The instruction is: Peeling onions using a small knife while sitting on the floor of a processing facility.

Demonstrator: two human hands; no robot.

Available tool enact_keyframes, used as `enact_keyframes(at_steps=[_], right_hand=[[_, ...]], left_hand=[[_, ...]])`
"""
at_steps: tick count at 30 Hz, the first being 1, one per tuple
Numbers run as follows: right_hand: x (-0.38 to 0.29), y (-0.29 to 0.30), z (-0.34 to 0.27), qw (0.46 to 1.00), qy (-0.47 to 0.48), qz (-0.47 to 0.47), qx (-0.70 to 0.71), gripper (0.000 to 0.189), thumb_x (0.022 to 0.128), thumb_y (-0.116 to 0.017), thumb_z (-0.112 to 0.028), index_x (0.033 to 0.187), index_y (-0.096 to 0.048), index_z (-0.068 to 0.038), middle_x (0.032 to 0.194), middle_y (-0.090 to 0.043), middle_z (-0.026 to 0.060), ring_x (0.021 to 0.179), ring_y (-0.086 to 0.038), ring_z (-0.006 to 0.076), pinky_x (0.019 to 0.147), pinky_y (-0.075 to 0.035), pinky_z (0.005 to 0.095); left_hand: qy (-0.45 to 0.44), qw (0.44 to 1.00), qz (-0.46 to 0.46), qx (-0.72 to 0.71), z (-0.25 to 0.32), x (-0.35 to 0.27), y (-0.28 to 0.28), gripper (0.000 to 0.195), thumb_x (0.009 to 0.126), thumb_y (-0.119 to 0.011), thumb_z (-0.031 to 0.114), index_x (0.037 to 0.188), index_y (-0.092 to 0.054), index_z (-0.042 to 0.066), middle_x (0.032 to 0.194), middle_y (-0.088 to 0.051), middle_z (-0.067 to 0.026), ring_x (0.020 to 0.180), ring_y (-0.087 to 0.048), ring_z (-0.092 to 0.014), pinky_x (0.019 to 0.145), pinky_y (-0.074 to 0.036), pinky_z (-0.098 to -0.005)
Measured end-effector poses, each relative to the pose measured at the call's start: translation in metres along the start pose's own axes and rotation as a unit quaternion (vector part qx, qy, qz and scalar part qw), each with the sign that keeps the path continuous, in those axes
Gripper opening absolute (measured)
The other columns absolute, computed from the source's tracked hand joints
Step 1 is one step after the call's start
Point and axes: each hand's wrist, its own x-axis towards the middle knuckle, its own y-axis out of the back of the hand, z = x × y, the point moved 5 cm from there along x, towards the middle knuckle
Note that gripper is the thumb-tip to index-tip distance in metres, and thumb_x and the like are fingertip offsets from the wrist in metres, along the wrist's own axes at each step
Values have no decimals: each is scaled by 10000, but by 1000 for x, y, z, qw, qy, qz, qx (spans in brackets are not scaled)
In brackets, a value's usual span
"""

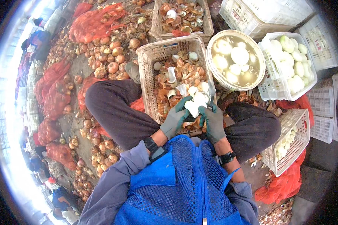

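My left hand (173,118), in a grey glove with dark green fingers, grips white onion pieces (193,108) from the left. On the other side, the gloved fingers of my right hand (214,122) touch the same pieces. Overexposure blurs their outline, so I cannot tell whether they are one onion or several layers. Both hands are over the near right part of a dirty plastic crate (142,67) between my legs. Brown onion skins (187,67) and pale peelings fill its bottom. Something dark shows between my hands; whether it is a blade is hidden.
A round bucket (210,71) of cloudy water holds peeled onions. Right of it stands a white crate (273,91) of peeled onions. A tilted crate (301,159) lies by my right knee. Unpeeled onions (112,66) and red mesh bags (56,95) cover the left floor. People are farther left.
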Motion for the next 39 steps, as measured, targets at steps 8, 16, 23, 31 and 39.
enact_keyframes(at_steps=[8,16,23,31,39], right_hand=[[5,5,5,1000,3,-15,-26,278,978,-706,-169,1171,-700,31,934,-717,45,731,-643,97,553,-495,259],[7,10,6,998,45,33,-5,225,971,-696,-161,1100,-711,22,884,-709,52,629,-609,98,491,-462,272],[4,15,-6,943,155,115,-271,342,958,-764,-257,1131,-702,32,858,-739,167,757,-721,290,688,-548,413],[-10,-20,-12,861,236,-36,-449,407,954,-757,-370,1196,-723,-44,1060,-743,220,973,-729,421,856,-570,504],[-9,-19,-5,850,245,-88,-457,456,976,-709,-351,1337,-664,-77,1094,-739,213,1021,-722,422,900,-561,530]], left_hand=[[36,977,-72,-198,1,1,-13,710,1009,-728,252,1610,-414,43,1428,-633,-114,1276,-651,-251,1050,-579,-396],[32,993,-29,-110,-7,-2,-1,640,1017,-720,258,1554,-470,17,1403,-658,-123,1256,-668,-264,1070,-576,-417],[13,978,-13,-206,-3,-1,-2,538,1015,-701,243,1492,-546,46,1409,-663,-158,1278,-660,-301,1100,-566,-470],[11,980,-18,-195,-12,3,10,464,1028,-659,196,1461,-582,51,1342,-681,-130,1195,-683,-283,1037,-587,-434],[56,983,17,-173,-21,1,16,503,1034,-627,205,1490,-563,3,1407,-658,-133,1260,-658,-267,1103,-540,-406]])
